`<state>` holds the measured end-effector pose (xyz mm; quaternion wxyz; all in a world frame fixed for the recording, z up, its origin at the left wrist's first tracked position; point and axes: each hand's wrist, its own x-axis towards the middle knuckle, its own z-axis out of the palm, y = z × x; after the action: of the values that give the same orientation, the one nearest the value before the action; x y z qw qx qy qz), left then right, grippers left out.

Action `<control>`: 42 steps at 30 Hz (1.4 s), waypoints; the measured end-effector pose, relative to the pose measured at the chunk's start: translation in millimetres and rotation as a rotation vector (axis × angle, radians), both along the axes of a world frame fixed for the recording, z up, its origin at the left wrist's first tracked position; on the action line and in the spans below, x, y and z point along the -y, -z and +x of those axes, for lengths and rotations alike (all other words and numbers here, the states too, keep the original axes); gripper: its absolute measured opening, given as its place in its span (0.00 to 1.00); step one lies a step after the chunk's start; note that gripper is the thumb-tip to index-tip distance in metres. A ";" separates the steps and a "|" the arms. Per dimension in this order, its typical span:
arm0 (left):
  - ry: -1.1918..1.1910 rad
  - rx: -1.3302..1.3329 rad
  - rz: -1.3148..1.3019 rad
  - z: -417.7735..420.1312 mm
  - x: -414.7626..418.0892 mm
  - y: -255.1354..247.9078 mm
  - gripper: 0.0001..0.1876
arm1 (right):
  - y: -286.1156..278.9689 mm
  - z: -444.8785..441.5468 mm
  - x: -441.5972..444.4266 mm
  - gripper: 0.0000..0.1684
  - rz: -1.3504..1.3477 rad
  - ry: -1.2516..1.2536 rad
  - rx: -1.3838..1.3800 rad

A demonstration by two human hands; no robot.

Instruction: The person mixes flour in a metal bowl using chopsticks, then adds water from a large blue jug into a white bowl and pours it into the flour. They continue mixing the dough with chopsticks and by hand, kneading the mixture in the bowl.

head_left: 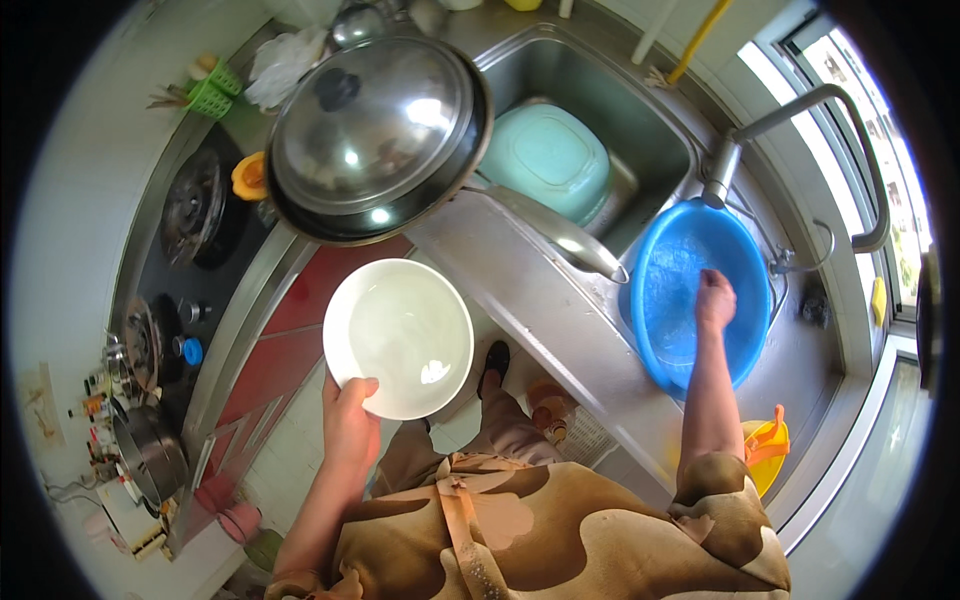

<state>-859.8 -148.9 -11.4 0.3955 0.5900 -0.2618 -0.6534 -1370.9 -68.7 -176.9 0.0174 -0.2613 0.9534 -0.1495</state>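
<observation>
My left hand (351,424) grips the near rim of a white round bowl (397,330), its thumb over the edge. The bowl is held above the floor, in front of my body. Its pale inside shows a bright reflection; I cannot tell whether it holds liquid. Over a blue plastic basin (660,247) on the right is my right hand (717,301), its fingers curled. Whether anything is inside those fingers is hidden. Clear water (671,300) seems to lie in the basin, under the metal faucet (721,176).
A lidded wok (375,127) rests by the sink's left edge, its metal handle (570,232) reaching over the front rim. Inside the steel sink (637,97) lies an upturned mint-green basin (555,157). A gas stove (191,202) and a cut pumpkin piece (250,177) are at left.
</observation>
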 end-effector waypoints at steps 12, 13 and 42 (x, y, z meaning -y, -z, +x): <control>-0.071 -0.126 -0.067 111.3 -12.8 -22.5 0.33 | -109.3 -4.2 -25.3 0.20 -0.271 -0.155 0.464; -0.088 -0.119 -0.059 127.5 -18.2 -24.2 0.33 | -116.9 12.2 -20.5 0.22 -0.298 -0.201 0.367; -0.985 0.098 -0.118 489.1 -198.4 -29.2 0.28 | -176.6 756.3 200.9 0.21 0.703 -1.180 1.453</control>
<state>-370.7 49.5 17.7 0.6770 0.6502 -0.0066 -0.3448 -614.6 -269.6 -0.3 0.7440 -0.5179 0.4192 0.0500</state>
